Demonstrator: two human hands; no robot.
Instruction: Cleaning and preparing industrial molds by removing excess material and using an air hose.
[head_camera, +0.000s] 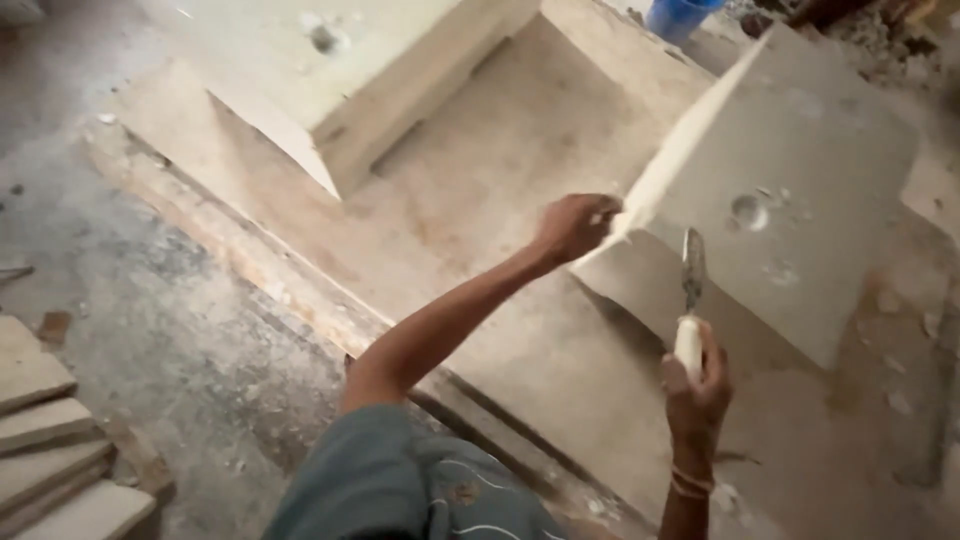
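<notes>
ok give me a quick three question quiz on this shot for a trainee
1. True or false: the left hand grips the corner of the pale block.
2. What does the right hand hold? A) a brush B) a trowel C) a hammer
3. Fill in: the trowel's blade points ____, over the block's face.

Key
1. True: its fingers close on the near corner edge.
2. B: a white-handled trowel.
3. Upward. A round dimple marks that face, and a second block lies further back on the platform.
</notes>
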